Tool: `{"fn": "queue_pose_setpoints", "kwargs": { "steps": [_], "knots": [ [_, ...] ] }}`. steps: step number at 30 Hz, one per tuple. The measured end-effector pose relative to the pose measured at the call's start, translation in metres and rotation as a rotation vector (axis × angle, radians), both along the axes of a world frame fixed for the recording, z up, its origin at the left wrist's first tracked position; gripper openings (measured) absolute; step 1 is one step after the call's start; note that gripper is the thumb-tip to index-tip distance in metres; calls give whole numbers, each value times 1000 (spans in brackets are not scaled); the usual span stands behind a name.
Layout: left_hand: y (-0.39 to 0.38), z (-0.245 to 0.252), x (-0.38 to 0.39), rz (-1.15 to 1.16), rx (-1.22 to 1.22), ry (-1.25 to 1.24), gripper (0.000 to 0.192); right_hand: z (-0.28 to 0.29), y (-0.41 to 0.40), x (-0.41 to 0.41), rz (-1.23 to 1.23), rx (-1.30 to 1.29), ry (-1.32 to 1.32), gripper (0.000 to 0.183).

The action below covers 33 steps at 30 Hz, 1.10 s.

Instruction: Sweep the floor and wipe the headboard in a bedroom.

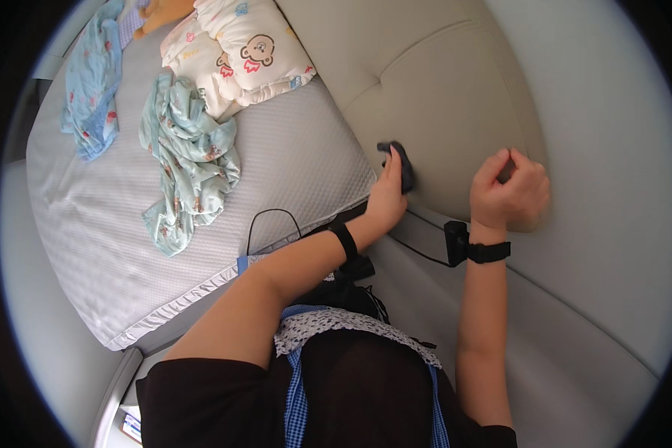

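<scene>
My left hand (389,193) reaches to the lower corner of a beige padded headboard (448,106). It holds a bunched dark cloth (404,168) against the upholstery, fingers extended along it. My right hand (509,187) is curled at the headboard's right edge, thumb and forefinger meeting. Nothing shows in that hand, though its palm side is partly hidden. Both wrists wear black straps, and a small black device (456,243) sits on the right one.
A bed with a white quilted mattress cover (280,151) lies to the left. On it are a crumpled mint-green cloth (193,168), a blue printed cloth (95,84) and a folded bear-print quilt (257,50). A thin black cable (420,249) runs between my wrists. A grey wall (605,196) stands at right.
</scene>
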<state>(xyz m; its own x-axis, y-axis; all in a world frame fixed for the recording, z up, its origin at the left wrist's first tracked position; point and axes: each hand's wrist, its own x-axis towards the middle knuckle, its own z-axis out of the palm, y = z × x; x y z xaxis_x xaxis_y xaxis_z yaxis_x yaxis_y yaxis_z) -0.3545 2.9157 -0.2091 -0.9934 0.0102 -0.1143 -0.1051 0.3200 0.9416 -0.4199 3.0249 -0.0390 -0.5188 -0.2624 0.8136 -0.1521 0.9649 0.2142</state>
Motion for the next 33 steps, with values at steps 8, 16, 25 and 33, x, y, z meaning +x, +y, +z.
{"fn": "queue_pose_setpoints", "kwargs": {
  "steps": [8, 16, 25, 33],
  "knots": [
    [54, 13, 66, -209, 203, -51, 85, 24, 3, 20, 242, -288, -227, 6],
    [28, 60, 52, -437, 619, -275, 50, -14, 63, 147, 262, -780, -424, 5],
    [-25, 72, 61, -144, 811, -553, 44, -69, -4, 163, 308, -850, -942, 72],
    [-74, 82, 54, -222, 984, -538, 80, -59, -45, 120, 506, -540, -968, 42]
  ]
}}
